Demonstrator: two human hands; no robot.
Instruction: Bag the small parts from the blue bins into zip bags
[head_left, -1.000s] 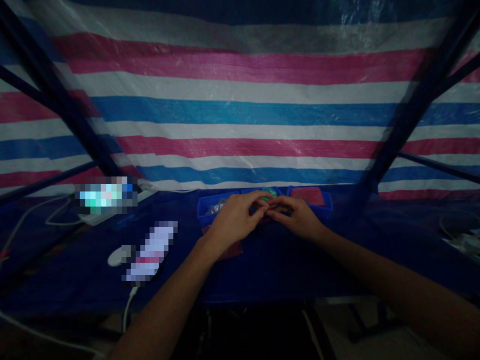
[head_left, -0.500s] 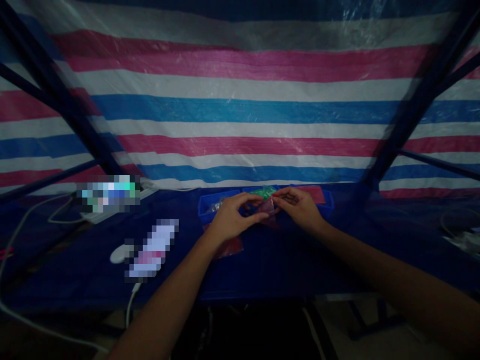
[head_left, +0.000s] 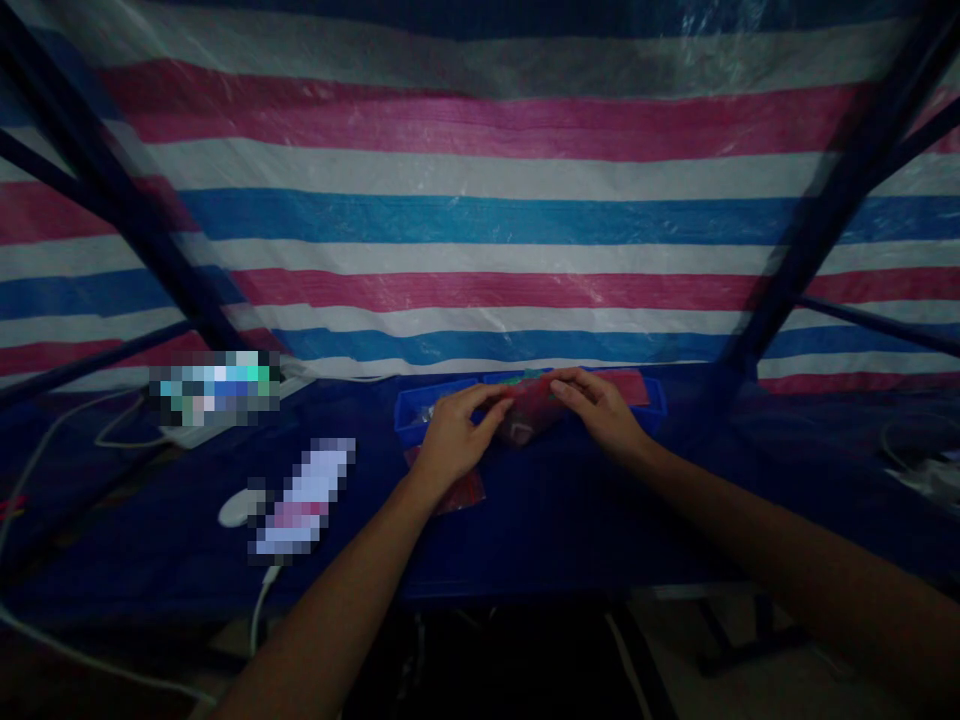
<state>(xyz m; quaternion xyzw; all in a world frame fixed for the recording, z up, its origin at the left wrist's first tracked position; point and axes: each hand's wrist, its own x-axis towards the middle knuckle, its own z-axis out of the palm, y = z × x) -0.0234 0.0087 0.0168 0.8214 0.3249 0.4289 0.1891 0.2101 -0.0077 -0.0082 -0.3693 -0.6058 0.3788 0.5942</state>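
Observation:
Between my hands is a small red see-through plastic bag (head_left: 525, 412), with something pale showing through its lower part. My left hand (head_left: 457, 430) pinches the bag's left edge between thumb and fingers. At the other edge, my right hand (head_left: 592, 405) grips it the same way. Beneath my left wrist lies another red plastic bag (head_left: 463, 494), partly covered. Behind the hands stand blue trays: the left tray (head_left: 411, 428) holds small shiny clear pieces, the middle one has green pieces (head_left: 529, 377), and the right tray (head_left: 658, 398) has red bags (head_left: 628, 387).
On the left of the blue table (head_left: 570, 540) lie a blurred-out phone (head_left: 307, 500) with a white cable, a round white object (head_left: 240, 507) and a white power strip (head_left: 184, 432). Blue frame posts (head_left: 817, 220) and a striped sheet (head_left: 487, 220) rise behind.
The red bag has been spread wider between my hands and now hides most of the green pieces. My left hand has shifted slightly left, its thumb raised to the bag's upper edge.

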